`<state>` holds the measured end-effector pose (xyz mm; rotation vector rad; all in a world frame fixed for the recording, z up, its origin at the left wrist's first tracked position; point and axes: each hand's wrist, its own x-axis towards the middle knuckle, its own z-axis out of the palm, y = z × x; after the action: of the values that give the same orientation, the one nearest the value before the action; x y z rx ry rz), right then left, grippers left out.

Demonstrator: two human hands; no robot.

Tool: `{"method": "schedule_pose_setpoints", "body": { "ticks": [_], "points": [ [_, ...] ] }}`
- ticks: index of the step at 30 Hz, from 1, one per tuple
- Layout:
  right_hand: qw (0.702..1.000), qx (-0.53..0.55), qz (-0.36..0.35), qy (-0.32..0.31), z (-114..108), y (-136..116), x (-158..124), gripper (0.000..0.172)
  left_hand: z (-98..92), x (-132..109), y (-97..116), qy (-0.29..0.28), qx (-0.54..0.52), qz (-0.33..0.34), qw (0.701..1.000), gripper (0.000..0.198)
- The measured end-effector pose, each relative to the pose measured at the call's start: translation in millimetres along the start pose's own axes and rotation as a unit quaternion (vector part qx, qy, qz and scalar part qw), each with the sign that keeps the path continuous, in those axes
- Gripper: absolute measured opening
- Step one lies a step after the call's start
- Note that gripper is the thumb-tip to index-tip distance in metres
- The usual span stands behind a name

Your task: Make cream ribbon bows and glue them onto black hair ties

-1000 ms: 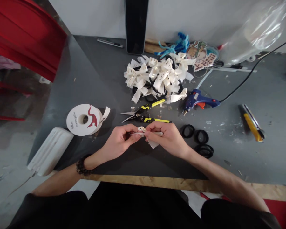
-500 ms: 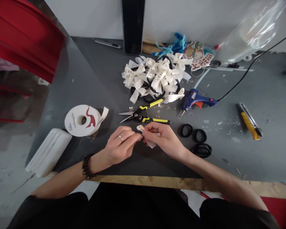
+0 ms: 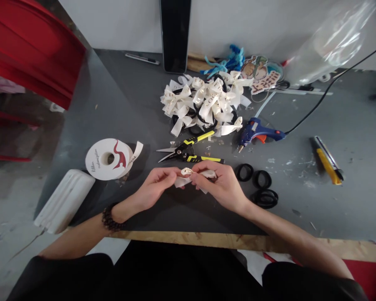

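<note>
A white printed ribbon, folded into a loop, is held between both hands just above the near part of the table. My left hand pinches its left end between thumb and fingers. My right hand grips the looped middle, and a ribbon tail shows past its fingers. Just beyond the hands lie black-and-yellow snips with their blades apart. Several black hair ties rest to the right of my right hand. Left of my left hand stands a ribbon spool with a loose end.
A pile of white ribbon bows on black ties sits behind the snips. Right of it is a blue glue gun with a black cable. A yellow cutter lies far right, a white box at left, and a phone leans at the back.
My left hand has turned, its fingers now behind the ribbon and its thumb on top. More of the ribbon shows between the hands. My right hand has barely moved.
</note>
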<state>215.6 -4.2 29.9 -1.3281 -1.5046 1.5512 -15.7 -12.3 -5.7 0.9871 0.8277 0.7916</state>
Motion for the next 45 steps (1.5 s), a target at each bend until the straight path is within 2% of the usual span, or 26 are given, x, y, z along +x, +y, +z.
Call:
{"method": "schedule_pose_setpoints", "body": {
  "ticks": [3,6,8,10,14,16,18,21,23,27,31,33,36,39,42,45],
  "points": [
    [0.998,-0.051,-0.013,0.044,1,1,-1,0.021,-7.0,-1,6,0.045,0.137,0.111,0.983,0.048],
    [0.994,-0.098,-0.021,0.038,2,0,-3,0.025,-6.1,-2,11,0.054,0.200,0.161,0.965,0.051],
    [0.992,-0.120,-0.025,0.014,3,-1,-5,0.028,-1.9,-3,10,0.043,0.223,0.153,0.962,0.055],
    [0.992,-0.122,-0.028,-0.012,4,-1,-5,0.034,2.4,-3,8,0.047,0.220,0.117,0.967,0.054],
    [0.996,-0.083,-0.024,-0.029,1,0,-2,0.047,5.0,2,7,0.117,0.158,0.068,0.978,0.027],
    [0.998,-0.062,-0.014,0.000,0,-2,-1,0.044,4.7,2,8,0.132,0.160,0.079,0.975,0.023],
    [0.999,-0.047,-0.005,0.025,0,-3,-1,0.035,5.4,0,10,0.118,0.186,0.090,0.971,0.032],
    [0.999,-0.038,0.000,0.014,4,-1,-1,0.023,8.1,-5,10,0.090,0.233,0.078,0.965,0.044],
    [1.000,-0.029,-0.001,0.004,7,2,-2,0.018,8.9,-7,7,0.101,0.256,0.066,0.959,0.037],
    [0.999,-0.045,-0.008,0.024,9,7,-1,0.017,6.7,-5,5,0.134,0.284,0.059,0.948,0.022],
    [0.996,-0.072,-0.020,0.041,8,4,0,0.013,7.9,-1,9,0.119,0.206,0.015,0.971,0.024],
    [0.998,-0.051,-0.008,0.033,8,2,-1,0.014,10.6,-1,11,0.133,0.178,0.005,0.975,0.026],
    [1.000,0.011,0.017,0.019,9,1,-4,0.016,14.0,-4,12,0.168,0.196,0.012,0.966,0.025],
    [1.000,0.010,0.005,0.026,9,1,-6,0.015,14.8,-6,12,0.196,0.227,0.034,0.953,0.022],
    [0.999,-0.020,-0.015,0.031,7,0,-6,0.016,14.4,-7,12,0.196,0.231,0.052,0.952,0.020],
    [1.000,-0.008,-0.006,0.013,6,0,-5,0.019,13.2,-6,14,0.199,0.222,0.054,0.953,0.019]
  ]
}}
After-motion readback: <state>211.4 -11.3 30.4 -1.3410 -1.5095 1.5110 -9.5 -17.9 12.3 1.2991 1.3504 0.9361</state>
